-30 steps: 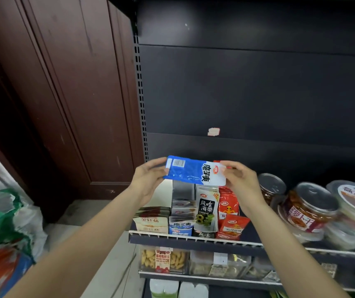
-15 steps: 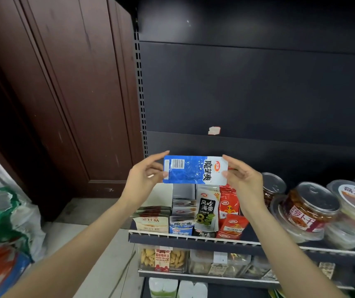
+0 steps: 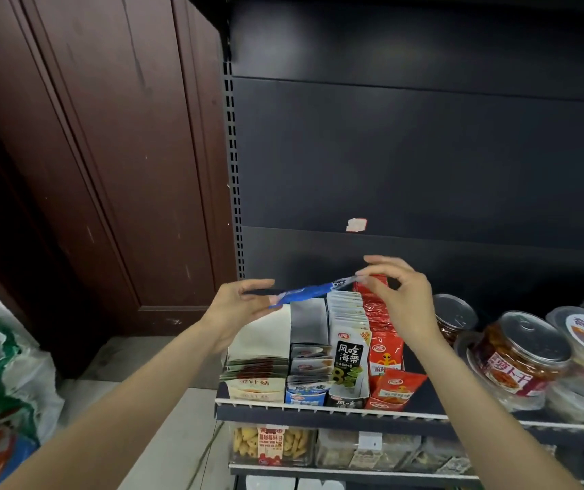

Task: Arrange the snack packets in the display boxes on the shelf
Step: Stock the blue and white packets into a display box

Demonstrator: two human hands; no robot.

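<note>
A blue snack packet (image 3: 310,292) hangs edge-on over the display boxes, held at both ends. My left hand (image 3: 235,311) pinches its left end, my right hand (image 3: 398,295) pinches its right end with fingertips. Below stand several display boxes on the shelf (image 3: 318,408): a beige-packet box (image 3: 258,369), a box of blue packets (image 3: 306,369) with a grey open back part, a box of white seaweed packets (image 3: 348,348) and a row of red packets (image 3: 386,344). One red packet (image 3: 396,387) leans loose at the front.
Clear tubs with metal lids (image 3: 520,351) fill the shelf to the right. A lower shelf holds clear bins of snacks (image 3: 272,445). A brown wooden door (image 3: 89,171) stands left, with plastic bags (image 3: 0,383) on the floor beside it.
The blue packet has tipped from facing me flat to nearly edge-on and dropped closer to the boxes. Both hands stayed on its ends and lowered slightly.
</note>
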